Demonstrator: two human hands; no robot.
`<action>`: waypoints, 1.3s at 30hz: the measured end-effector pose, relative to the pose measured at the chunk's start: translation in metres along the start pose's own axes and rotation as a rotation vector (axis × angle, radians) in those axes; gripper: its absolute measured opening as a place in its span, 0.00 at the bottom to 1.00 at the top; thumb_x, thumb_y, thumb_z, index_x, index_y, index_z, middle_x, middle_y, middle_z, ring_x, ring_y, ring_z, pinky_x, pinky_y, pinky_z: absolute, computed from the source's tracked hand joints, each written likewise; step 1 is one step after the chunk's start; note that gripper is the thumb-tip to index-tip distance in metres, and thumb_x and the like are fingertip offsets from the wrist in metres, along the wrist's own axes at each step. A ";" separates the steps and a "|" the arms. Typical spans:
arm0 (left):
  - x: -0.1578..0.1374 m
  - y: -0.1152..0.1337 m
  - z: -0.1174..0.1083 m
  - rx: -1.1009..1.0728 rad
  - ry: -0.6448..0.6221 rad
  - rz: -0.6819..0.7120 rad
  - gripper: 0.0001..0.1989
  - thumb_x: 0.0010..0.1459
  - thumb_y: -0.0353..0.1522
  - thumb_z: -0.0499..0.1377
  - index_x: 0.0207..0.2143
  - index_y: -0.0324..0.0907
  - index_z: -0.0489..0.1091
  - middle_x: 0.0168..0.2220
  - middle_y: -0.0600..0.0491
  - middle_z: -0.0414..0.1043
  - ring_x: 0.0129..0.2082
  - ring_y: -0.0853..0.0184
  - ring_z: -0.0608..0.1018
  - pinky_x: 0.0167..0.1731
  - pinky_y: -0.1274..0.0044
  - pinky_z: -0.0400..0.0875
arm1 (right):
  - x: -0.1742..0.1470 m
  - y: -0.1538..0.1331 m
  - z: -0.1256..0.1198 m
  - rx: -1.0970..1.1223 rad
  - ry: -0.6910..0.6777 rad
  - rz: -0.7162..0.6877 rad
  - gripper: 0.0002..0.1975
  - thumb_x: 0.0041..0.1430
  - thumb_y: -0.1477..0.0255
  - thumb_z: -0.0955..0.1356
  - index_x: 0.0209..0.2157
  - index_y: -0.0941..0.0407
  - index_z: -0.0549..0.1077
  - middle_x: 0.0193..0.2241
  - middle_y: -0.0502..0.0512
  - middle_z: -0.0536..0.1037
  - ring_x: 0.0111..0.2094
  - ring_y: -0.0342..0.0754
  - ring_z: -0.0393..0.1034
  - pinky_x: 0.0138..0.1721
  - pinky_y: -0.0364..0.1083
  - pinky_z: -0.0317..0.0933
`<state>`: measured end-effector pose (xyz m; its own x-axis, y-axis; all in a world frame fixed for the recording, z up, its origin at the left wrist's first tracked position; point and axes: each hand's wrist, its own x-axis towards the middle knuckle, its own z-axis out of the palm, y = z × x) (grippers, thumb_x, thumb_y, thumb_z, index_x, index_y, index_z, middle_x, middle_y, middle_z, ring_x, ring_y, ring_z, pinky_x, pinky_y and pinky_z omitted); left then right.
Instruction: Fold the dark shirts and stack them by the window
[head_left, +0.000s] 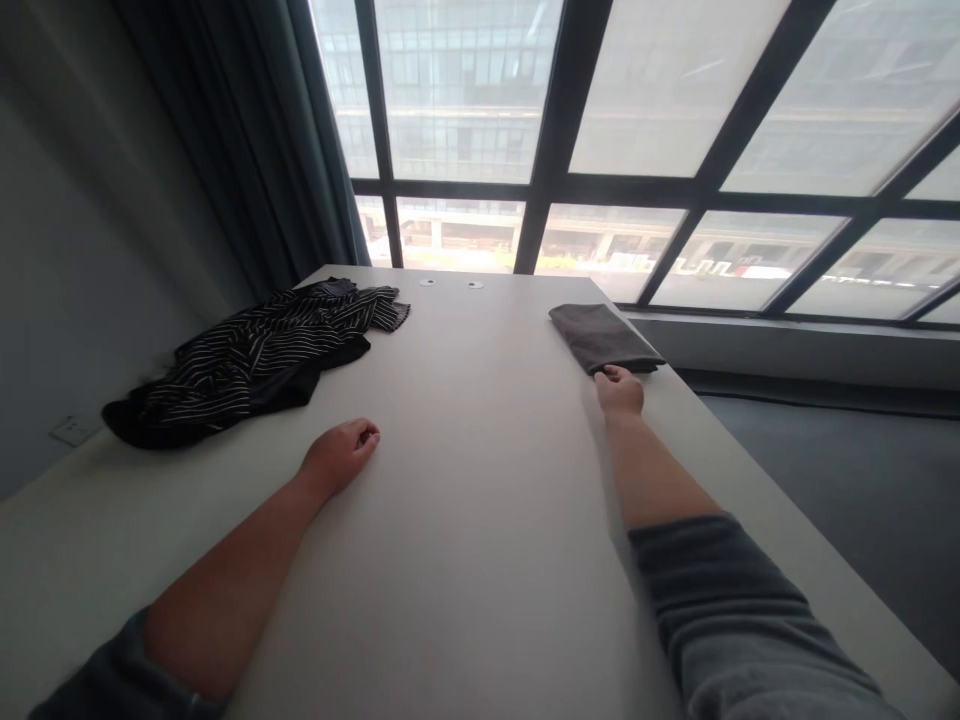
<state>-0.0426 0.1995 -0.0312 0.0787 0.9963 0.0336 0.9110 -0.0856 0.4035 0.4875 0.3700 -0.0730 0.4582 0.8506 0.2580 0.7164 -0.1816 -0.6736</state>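
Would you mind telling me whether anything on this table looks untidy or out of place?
Only the striped garment, lying crumpled in a heap near the table's left edge. The grey cloth by the right hand is neatly folded.
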 end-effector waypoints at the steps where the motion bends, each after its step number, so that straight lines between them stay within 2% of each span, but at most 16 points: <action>1: 0.002 -0.002 -0.001 0.021 0.008 0.038 0.14 0.66 0.39 0.52 0.41 0.45 0.76 0.40 0.49 0.79 0.42 0.58 0.78 0.43 0.70 0.69 | -0.012 -0.003 0.001 -0.018 -0.039 -0.014 0.27 0.59 0.65 0.67 0.55 0.65 0.79 0.40 0.65 0.81 0.43 0.55 0.74 0.51 0.52 0.68; 3: 0.007 -0.011 -0.008 0.099 0.060 0.088 0.13 0.65 0.37 0.53 0.42 0.43 0.76 0.44 0.46 0.78 0.46 0.55 0.77 0.49 0.67 0.68 | -0.039 -0.011 0.002 -0.103 -0.166 -0.130 0.23 0.58 0.66 0.68 0.52 0.62 0.81 0.43 0.66 0.80 0.47 0.57 0.74 0.57 0.53 0.66; 5: 0.014 -0.028 -0.022 0.205 0.169 0.042 0.14 0.65 0.37 0.55 0.47 0.43 0.77 0.50 0.43 0.75 0.53 0.50 0.74 0.55 0.64 0.66 | -0.068 -0.018 0.001 -0.191 -0.299 -0.314 0.21 0.59 0.67 0.68 0.51 0.60 0.83 0.48 0.67 0.79 0.53 0.58 0.73 0.62 0.55 0.62; 8: 0.016 -0.066 -0.052 0.329 0.356 -0.200 0.19 0.65 0.36 0.55 0.56 0.42 0.74 0.59 0.39 0.69 0.60 0.45 0.69 0.56 0.59 0.64 | -0.114 -0.027 -0.008 -0.184 -0.437 -0.541 0.22 0.62 0.66 0.68 0.54 0.58 0.82 0.55 0.69 0.77 0.58 0.61 0.70 0.66 0.58 0.60; 10: 0.012 -0.095 -0.072 0.377 0.412 -0.352 0.23 0.65 0.35 0.55 0.61 0.41 0.71 0.64 0.36 0.66 0.63 0.43 0.65 0.58 0.56 0.61 | -0.142 -0.030 -0.017 -0.143 -0.505 -0.630 0.23 0.64 0.64 0.67 0.57 0.56 0.80 0.58 0.68 0.75 0.60 0.62 0.70 0.66 0.59 0.61; 13: 0.002 -0.130 -0.098 0.361 0.347 -0.515 0.28 0.65 0.36 0.57 0.65 0.38 0.66 0.66 0.30 0.64 0.64 0.38 0.65 0.58 0.51 0.59 | -0.170 -0.030 -0.032 -0.105 -0.584 -0.692 0.25 0.66 0.61 0.65 0.60 0.52 0.78 0.62 0.64 0.73 0.62 0.62 0.68 0.67 0.61 0.61; 16: -0.002 -0.149 -0.121 0.290 0.263 -0.595 0.29 0.64 0.39 0.59 0.64 0.34 0.67 0.62 0.27 0.67 0.60 0.36 0.71 0.55 0.49 0.63 | -0.181 -0.030 -0.043 -0.086 -0.642 -0.695 0.26 0.66 0.59 0.65 0.61 0.51 0.78 0.64 0.63 0.71 0.64 0.62 0.67 0.68 0.61 0.61; 20: -0.002 -0.149 -0.158 0.207 0.250 -0.608 0.21 0.64 0.40 0.60 0.51 0.32 0.75 0.51 0.32 0.76 0.52 0.44 0.77 0.50 0.58 0.69 | -0.182 -0.034 -0.047 -0.078 -0.640 -0.683 0.25 0.65 0.59 0.66 0.59 0.51 0.79 0.63 0.64 0.72 0.64 0.62 0.68 0.67 0.61 0.62; 23: 0.001 -0.135 -0.195 0.145 0.321 -0.628 0.22 0.68 0.43 0.57 0.45 0.30 0.75 0.44 0.36 0.78 0.50 0.48 0.77 0.49 0.63 0.70 | -0.182 -0.037 -0.046 -0.082 -0.624 -0.687 0.25 0.65 0.60 0.66 0.59 0.53 0.79 0.63 0.65 0.73 0.64 0.63 0.68 0.67 0.62 0.62; 26: 0.014 -0.105 -0.227 0.051 0.436 -0.587 0.23 0.73 0.41 0.52 0.47 0.27 0.74 0.42 0.39 0.78 0.50 0.50 0.77 0.49 0.64 0.69 | -0.183 -0.038 -0.044 -0.082 -0.618 -0.681 0.24 0.64 0.62 0.66 0.58 0.54 0.79 0.62 0.66 0.73 0.63 0.63 0.68 0.66 0.63 0.62; 28: 0.025 -0.073 -0.234 -0.013 0.487 -0.496 0.22 0.74 0.37 0.50 0.52 0.27 0.72 0.45 0.42 0.79 0.51 0.51 0.77 0.50 0.65 0.69 | -0.185 -0.042 -0.046 -0.081 -0.612 -0.671 0.23 0.63 0.63 0.67 0.56 0.54 0.80 0.60 0.67 0.74 0.62 0.63 0.70 0.66 0.63 0.63; 30: 0.032 -0.029 -0.222 -0.067 0.479 -0.367 0.20 0.73 0.38 0.53 0.56 0.32 0.73 0.49 0.44 0.80 0.51 0.54 0.78 0.51 0.67 0.71 | -0.188 -0.051 -0.053 -0.050 -0.585 -0.676 0.21 0.63 0.65 0.67 0.55 0.54 0.80 0.59 0.66 0.74 0.61 0.62 0.71 0.65 0.62 0.64; 32: 0.025 0.023 -0.190 -0.124 0.399 -0.199 0.20 0.67 0.42 0.61 0.55 0.38 0.76 0.51 0.48 0.81 0.50 0.56 0.80 0.52 0.69 0.73 | -0.196 -0.065 -0.065 0.030 -0.509 -0.715 0.21 0.65 0.64 0.67 0.57 0.53 0.78 0.60 0.65 0.73 0.62 0.61 0.70 0.64 0.62 0.65; 34: 0.001 0.075 -0.144 -0.215 0.178 0.090 0.20 0.62 0.43 0.65 0.50 0.41 0.80 0.49 0.50 0.83 0.49 0.55 0.81 0.53 0.70 0.74 | -0.209 -0.082 -0.082 0.134 -0.416 -0.782 0.23 0.68 0.62 0.67 0.61 0.51 0.74 0.62 0.65 0.71 0.63 0.61 0.68 0.64 0.62 0.65; 36: -0.033 0.116 -0.096 -0.316 -0.032 0.292 0.19 0.64 0.44 0.62 0.51 0.43 0.80 0.49 0.51 0.83 0.49 0.55 0.82 0.52 0.70 0.75 | -0.228 -0.099 -0.097 0.224 -0.384 -0.858 0.27 0.68 0.61 0.69 0.66 0.50 0.69 0.63 0.65 0.69 0.64 0.61 0.66 0.65 0.62 0.64; 39: -0.083 0.145 -0.041 -0.392 -0.282 0.483 0.26 0.63 0.43 0.65 0.62 0.47 0.74 0.59 0.49 0.78 0.56 0.55 0.80 0.56 0.69 0.74 | -0.258 -0.116 -0.110 0.305 -0.484 -0.979 0.33 0.64 0.59 0.74 0.67 0.51 0.67 0.62 0.67 0.69 0.64 0.61 0.66 0.64 0.60 0.66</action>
<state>0.0663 0.1039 0.0625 0.5903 0.8037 0.0751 0.5377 -0.4608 0.7061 0.3444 0.1170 0.0149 -0.5283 0.6739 0.5165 0.4661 0.7386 -0.4870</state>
